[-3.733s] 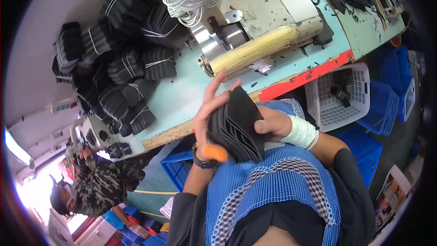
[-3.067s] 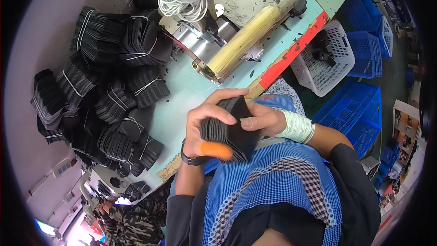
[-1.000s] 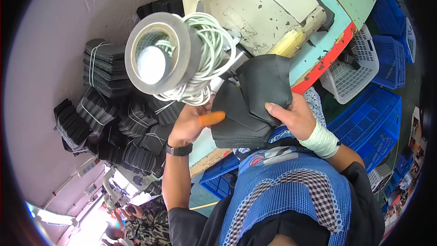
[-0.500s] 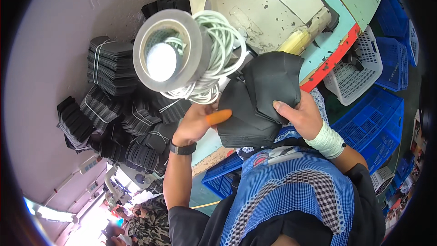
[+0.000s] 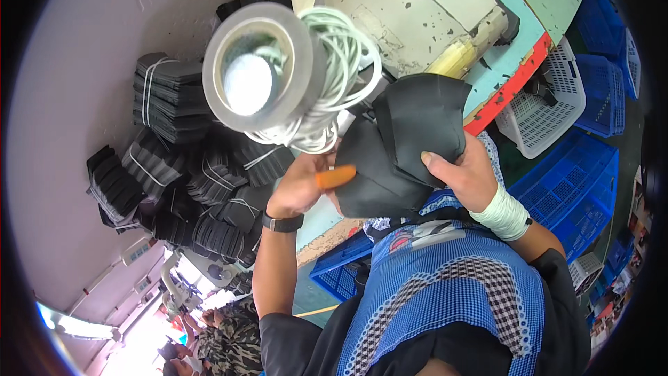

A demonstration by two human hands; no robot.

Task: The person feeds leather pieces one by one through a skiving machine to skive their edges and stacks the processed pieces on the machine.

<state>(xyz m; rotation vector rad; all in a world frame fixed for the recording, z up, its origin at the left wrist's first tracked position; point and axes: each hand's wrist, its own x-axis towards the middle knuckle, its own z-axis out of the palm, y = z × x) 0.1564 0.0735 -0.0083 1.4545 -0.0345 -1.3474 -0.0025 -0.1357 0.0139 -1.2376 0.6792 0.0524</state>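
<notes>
Between my hands is a stack of black cut sheet pieces, smooth on top. My left hand, an orange cover on its thumb, closes on the stack's left edge; its other fingers are hidden under the pieces and behind the hanging cord. On the right side, my right hand grips an upper, folded-looking black piece with its thumb on top. This piece overlaps the stack at an angle. White cord is wound around my right wrist.
A lamp with a coil of white cord hangs close above my left hand. Behind stands a worn cream machine on a table with a red edge. Tied black bundles pile up at left; blue crates stand at right.
The black pieces tilt, so the layered front edge of the stack shows less now. Both hands shift slightly and keep their grip.
</notes>
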